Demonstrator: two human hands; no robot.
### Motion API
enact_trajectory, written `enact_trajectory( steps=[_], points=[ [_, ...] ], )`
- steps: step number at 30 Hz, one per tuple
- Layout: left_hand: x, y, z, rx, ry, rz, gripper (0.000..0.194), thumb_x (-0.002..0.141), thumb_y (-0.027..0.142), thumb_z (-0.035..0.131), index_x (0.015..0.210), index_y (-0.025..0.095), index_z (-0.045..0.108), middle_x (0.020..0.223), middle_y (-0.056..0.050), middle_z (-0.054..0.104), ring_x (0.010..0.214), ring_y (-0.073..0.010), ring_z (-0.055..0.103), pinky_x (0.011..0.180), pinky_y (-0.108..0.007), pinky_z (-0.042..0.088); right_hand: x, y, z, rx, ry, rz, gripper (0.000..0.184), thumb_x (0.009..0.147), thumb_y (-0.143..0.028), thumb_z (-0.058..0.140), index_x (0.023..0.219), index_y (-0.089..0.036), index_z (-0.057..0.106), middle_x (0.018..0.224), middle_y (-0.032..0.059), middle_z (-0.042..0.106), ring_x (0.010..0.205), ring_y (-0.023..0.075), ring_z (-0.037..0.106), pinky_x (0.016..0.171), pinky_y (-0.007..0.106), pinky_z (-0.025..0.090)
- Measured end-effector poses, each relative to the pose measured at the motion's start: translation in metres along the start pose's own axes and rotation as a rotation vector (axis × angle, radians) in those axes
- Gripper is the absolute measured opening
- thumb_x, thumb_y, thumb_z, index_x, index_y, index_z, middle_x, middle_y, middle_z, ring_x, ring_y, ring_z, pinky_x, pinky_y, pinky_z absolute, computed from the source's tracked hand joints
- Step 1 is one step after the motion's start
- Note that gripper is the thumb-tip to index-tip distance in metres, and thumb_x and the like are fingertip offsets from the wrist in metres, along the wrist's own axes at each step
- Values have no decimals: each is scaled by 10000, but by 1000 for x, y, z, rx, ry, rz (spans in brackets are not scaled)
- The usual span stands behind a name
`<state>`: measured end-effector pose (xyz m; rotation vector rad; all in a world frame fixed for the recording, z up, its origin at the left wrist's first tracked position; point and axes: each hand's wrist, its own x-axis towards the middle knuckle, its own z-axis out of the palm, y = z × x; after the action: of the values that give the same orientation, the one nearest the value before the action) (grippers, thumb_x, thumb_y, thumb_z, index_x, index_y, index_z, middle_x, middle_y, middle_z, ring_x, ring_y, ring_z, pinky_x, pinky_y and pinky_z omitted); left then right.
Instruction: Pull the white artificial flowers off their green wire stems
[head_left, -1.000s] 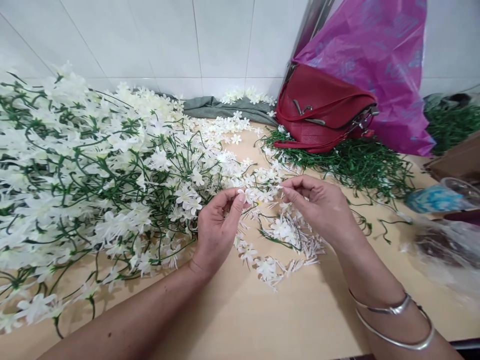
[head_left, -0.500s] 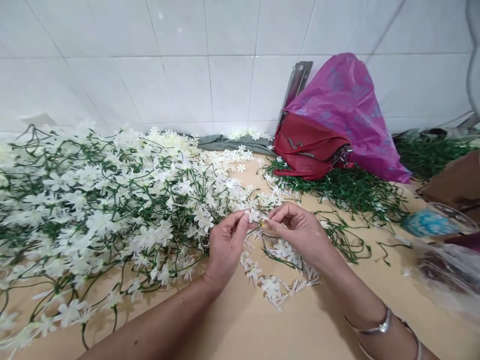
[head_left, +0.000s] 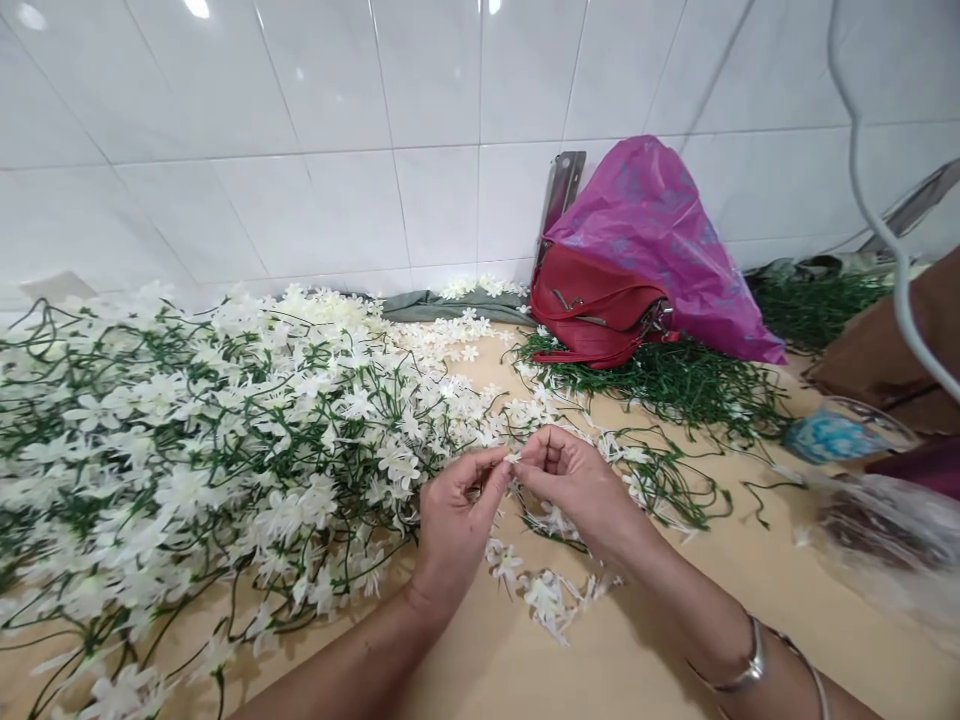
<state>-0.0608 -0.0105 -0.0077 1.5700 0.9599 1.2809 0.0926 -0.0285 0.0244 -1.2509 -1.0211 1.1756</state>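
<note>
Between my fingertips is a small white artificial flower (head_left: 513, 458), mostly covered by the fingers. My left hand (head_left: 463, 510) is closed in a pinch on its left side. From the right, my right hand (head_left: 574, 485) pinches the same flower, its fingers curled. Just below the hands lie loose white blossoms (head_left: 546, 598) and thin white pieces on the tan tabletop (head_left: 480, 660). A large heap of white artificial flowers on green stems (head_left: 247, 430) spreads to the left of my left hand. Bare green stems (head_left: 686, 490) lie to the right of my right hand.
A red handbag (head_left: 592, 300) rests on green stems at the back, with a purple plastic bag (head_left: 645, 210) over it. At right are a blue-patterned cup (head_left: 836, 437), a clear plastic bag (head_left: 892, 540) and a hanging grey cable (head_left: 862, 170). A tiled wall (head_left: 435, 200) stands behind.
My hands have drawn closer together. The flower, clearly visible before with its petals spread, is now mostly hidden by my fingertips. The camera view has shifted slightly.
</note>
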Motion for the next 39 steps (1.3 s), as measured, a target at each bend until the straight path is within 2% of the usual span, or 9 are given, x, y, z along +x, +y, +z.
enact_trajectory(
  steps=[5,9,13,17,20,27,33,39],
  points=[
    [0,-4,2,-28,24,-26,147,920,300,714,1003,192,769,931,-49,813,848,-184,745,811,-273,583,-2,-3,3,92,46,45,288,632,-288,827,765,-195,588,612,-79,566,528,73,455,520,227,332],
    [-1,-6,3,-47,41,-8,144,912,303,725,978,176,738,874,-44,788,792,-166,728,767,-250,571,-4,-3,4,159,33,79,310,635,-291,833,821,-195,604,578,-86,584,504,71,456,516,228,317],
    [-1,-4,3,-50,67,24,132,903,292,738,962,174,737,856,-36,767,780,-154,708,764,-236,557,-7,-3,5,188,20,70,351,649,-293,839,907,-200,618,581,-85,608,509,83,485,534,240,331],
    [0,0,3,-122,77,-17,116,886,273,758,929,168,735,831,-30,758,771,-150,693,756,-232,551,-8,-3,3,205,33,89,356,656,-291,834,924,-210,615,581,-82,611,509,94,489,525,249,328],
    [1,0,3,-143,82,-21,96,893,261,750,921,170,735,828,-25,756,765,-144,681,748,-227,542,-7,-2,3,204,29,87,351,649,-280,833,922,-209,623,582,-79,609,512,97,485,529,255,330],
    [0,-6,3,-97,6,-28,94,923,266,723,947,175,731,867,-37,769,799,-153,684,788,-246,536,-7,-2,3,202,11,95,372,665,-298,841,962,-201,639,576,-84,587,499,90,460,533,259,322],
    [1,-1,4,-197,38,-43,92,911,255,746,948,171,744,918,-47,791,881,-171,715,855,-261,546,-6,0,3,195,33,57,403,686,-319,846,1034,-203,681,622,-58,619,540,110,495,550,268,350],
    [0,-5,1,-128,25,-15,44,908,221,733,926,182,745,902,-39,776,863,-174,712,848,-263,542,-6,2,2,128,14,9,366,723,-330,832,1045,-220,698,646,-48,626,573,120,518,568,269,388]
  ],
)
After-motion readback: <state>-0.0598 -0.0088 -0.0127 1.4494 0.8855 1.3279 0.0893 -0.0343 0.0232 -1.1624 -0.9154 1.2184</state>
